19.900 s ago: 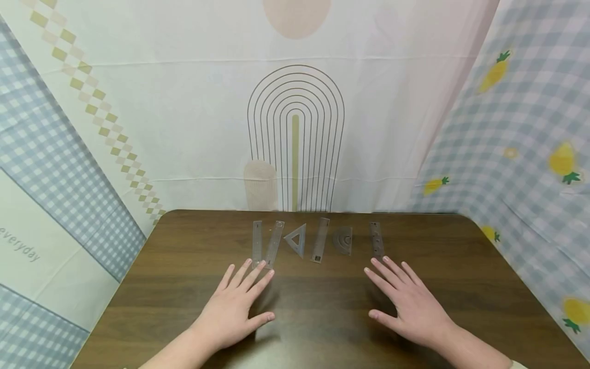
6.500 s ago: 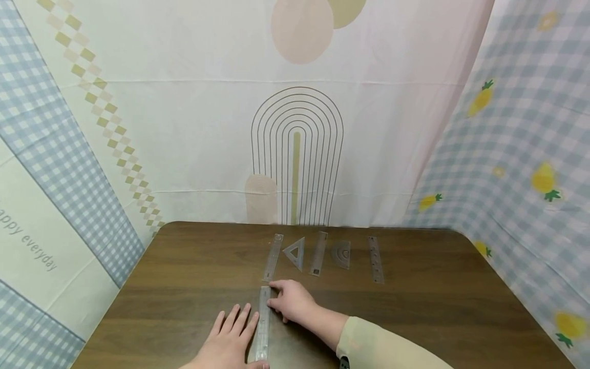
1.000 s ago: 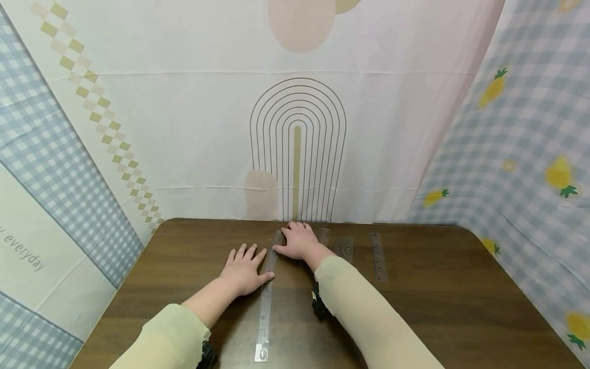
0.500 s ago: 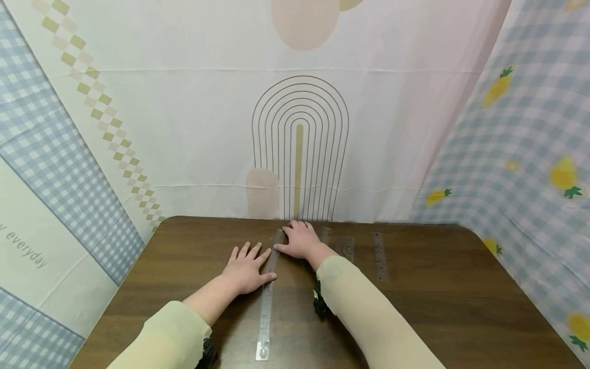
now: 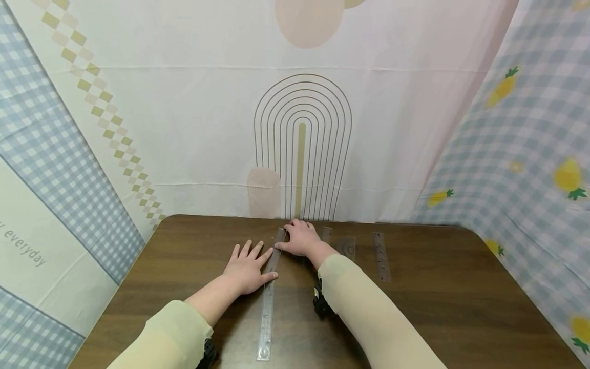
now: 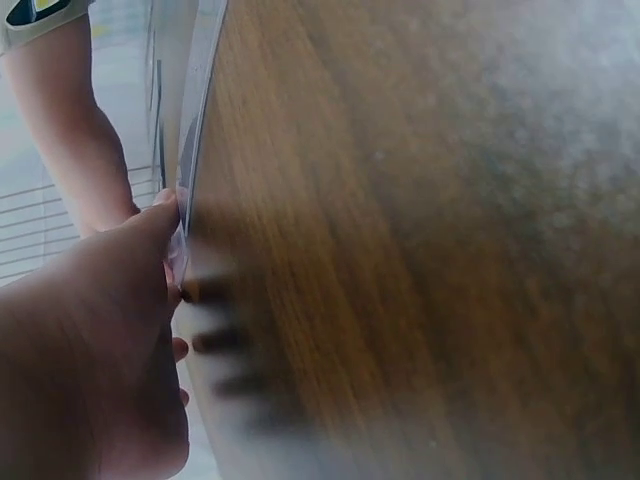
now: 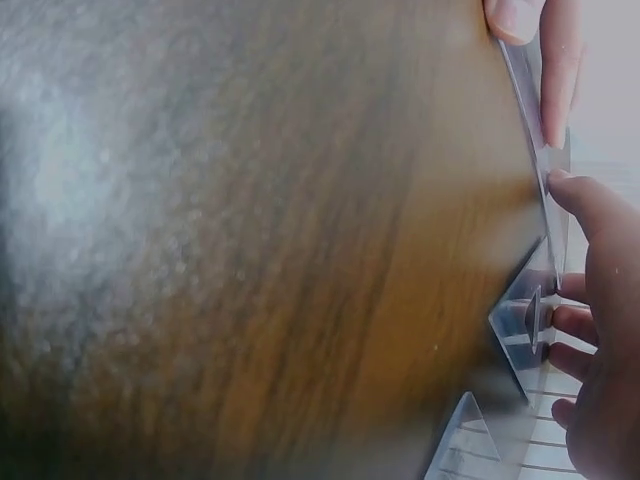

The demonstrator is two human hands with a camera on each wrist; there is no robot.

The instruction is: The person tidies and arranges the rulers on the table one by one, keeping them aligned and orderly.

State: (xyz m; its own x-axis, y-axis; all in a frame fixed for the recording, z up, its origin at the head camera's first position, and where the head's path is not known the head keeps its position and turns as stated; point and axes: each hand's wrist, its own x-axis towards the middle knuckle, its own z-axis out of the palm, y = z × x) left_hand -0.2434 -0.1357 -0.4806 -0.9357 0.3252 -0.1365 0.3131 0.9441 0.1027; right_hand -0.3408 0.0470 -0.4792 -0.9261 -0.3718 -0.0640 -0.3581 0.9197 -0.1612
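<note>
Since half a second ago we see almost no movement: both hands stay at the same clear ruler, and only the view has shifted slightly. The left hand lies flat on the table, fingers straight, its thumb and forefinger edge touching the left side of the far ruler. The right hand rests on the far end of that ruler, thumb against its right edge, fingers loosely bent over the small triangle beneath them; it grips nothing. The far ruler lies end to end with a near ruler. To the right lie a protractor and another ruler, well apart.
</note>
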